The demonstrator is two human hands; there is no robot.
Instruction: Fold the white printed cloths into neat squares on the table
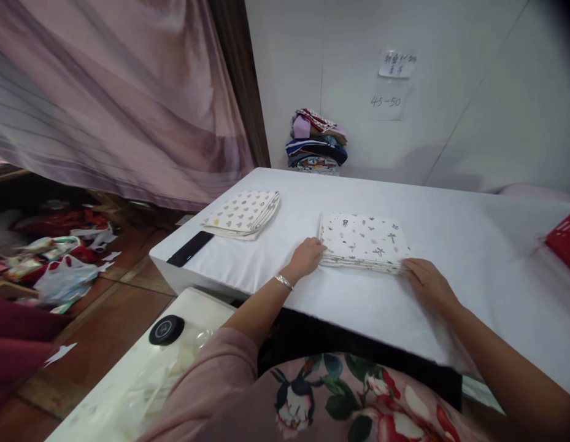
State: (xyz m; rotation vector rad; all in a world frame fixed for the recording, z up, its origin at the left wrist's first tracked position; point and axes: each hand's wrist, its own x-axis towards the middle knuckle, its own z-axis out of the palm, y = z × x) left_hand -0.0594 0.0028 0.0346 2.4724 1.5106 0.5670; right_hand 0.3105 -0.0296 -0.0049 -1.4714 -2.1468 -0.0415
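A folded white cloth (362,236) printed with small plants and figures lies flat on the white-covered table (266,264) in front of me. My left hand (307,255), with a silver bracelet at the wrist, is closed on the cloth's near left corner. At the near right corner, my right hand (427,282) grips the edge, its thumb side up and the fingertips partly hidden. Layers of the fold show along the near side. Farther left rests a second folded cloth (243,212), white with grey prints, touched by neither hand.
A black phone-like slab (190,248) lies at the table's left edge. Stacked folded clothes (316,141) stand by the back wall. A red basket (565,239) is at far right. Lower left is a white surface with a round black object (166,329); bags (66,279) clutter the floor.
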